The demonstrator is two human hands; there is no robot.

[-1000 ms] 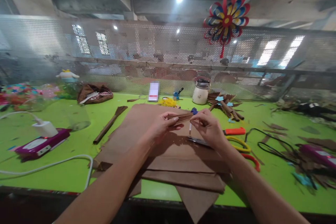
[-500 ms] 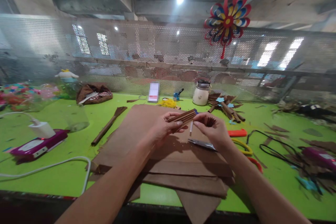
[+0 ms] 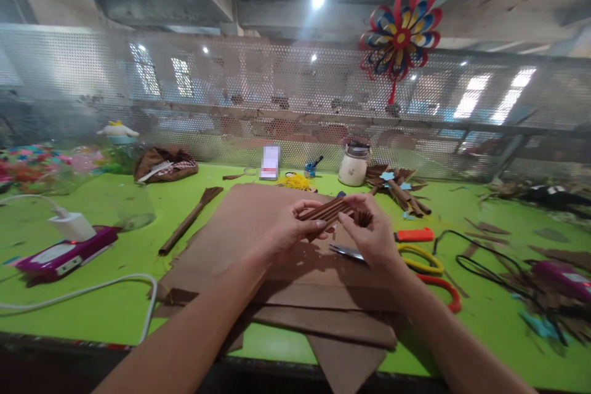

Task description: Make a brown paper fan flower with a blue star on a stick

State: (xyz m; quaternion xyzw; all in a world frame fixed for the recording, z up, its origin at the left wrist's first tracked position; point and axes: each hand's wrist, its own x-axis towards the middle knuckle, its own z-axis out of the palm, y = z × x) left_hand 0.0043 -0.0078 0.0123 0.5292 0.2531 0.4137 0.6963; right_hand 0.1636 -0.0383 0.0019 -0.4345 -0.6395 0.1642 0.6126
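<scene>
Grey perforated metal screening [image 3: 217, 86] spans the room behind the bright green tabletop [image 3: 111, 314] where I work. At the left a purple plastic power strip [image 3: 95, 245] carries a white charger plug [image 3: 74, 227], and next along lies a slim brown rolled-paper stick [image 3: 187, 225]. Then comes a stack of large flat brown paper sheets [image 3: 240, 228], over which my hands meet. My left hand [image 3: 294, 229] pinches one end of a narrow, pleated brown paper piece [image 3: 329, 212], thumb on top; my right hand [image 3: 375, 235] nips its other end between thumb and fingers. I judge the step to be working these folds, and the next move to call for a light, even squeeze that lines up the ridges without crushing them. Below my right hand rest steel-bladed scissors [image 3: 346, 252]; beyond it stand a white jar with a dark lid [image 3: 353, 169] and, hanging higher, a red, blue and yellow flower-shaped pinwheel [image 3: 401, 37]. Farther right come a thin black cord [image 3: 471, 258] and loose brown scraps [image 3: 492, 224].
</scene>
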